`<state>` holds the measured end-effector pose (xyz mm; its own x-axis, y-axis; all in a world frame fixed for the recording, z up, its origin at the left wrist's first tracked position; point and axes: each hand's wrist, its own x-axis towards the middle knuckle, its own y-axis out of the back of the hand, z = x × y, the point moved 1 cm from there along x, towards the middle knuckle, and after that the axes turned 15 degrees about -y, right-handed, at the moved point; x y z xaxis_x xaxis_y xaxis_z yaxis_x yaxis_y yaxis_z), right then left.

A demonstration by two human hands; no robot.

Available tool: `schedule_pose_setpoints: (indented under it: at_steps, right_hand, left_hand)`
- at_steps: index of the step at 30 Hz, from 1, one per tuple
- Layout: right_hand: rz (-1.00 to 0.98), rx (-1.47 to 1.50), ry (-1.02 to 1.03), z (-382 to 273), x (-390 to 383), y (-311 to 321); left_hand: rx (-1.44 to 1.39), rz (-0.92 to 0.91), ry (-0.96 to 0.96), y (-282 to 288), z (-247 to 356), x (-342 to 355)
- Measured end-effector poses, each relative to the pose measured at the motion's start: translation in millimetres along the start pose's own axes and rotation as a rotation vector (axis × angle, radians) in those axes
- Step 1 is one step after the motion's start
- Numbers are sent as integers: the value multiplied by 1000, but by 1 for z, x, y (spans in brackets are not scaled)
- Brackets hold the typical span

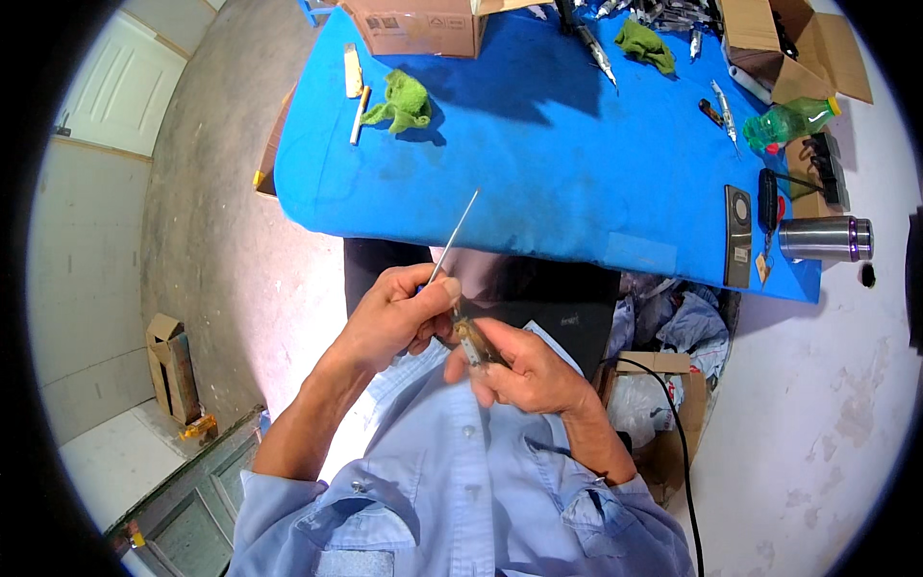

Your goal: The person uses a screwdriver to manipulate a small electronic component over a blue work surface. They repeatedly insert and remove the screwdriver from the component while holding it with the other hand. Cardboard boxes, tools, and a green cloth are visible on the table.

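My left hand [396, 308] pinches a thin, straight metal rod [455, 234] that slants up toward the table. A bit of blue shows at its lower end, and the fingers hide the rest. Close beside it, my right hand [538, 373] is closed around a small brown and silver metal part [471, 343], whose lower portion disappears into the fingers. The two hands nearly meet in front of my shirt, below the near edge of the table [538, 192]. Some blur lies over the right fingers.
On the blue cloth lie green rags [402, 101], a white stick [360, 115] and several pen-shaped metal tools [596, 56]. Cardboard boxes [413, 24] stand at the back. A green bottle [790, 122], a steel flask [825, 238] and a flat scale [737, 236] sit at right.
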<state>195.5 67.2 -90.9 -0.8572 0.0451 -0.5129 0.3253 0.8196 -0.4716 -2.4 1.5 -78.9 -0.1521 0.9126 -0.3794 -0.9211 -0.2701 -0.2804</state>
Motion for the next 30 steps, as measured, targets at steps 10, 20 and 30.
schedule_pose_setpoints:
  at_steps: [10, 20, 30]
  right_hand:
    - [-66, 123, -29, 6, 1, 6]
    - [86, -169, 93, -1, -4, 0]
    - [119, -170, 105, -2, -5, -2]
  left_hand:
    - [229, 4, -106, -4, 7, -2]
    - [276, -22, -195, -5, 12, -10]
    - [165, 68, -334, -10, 9, -5]
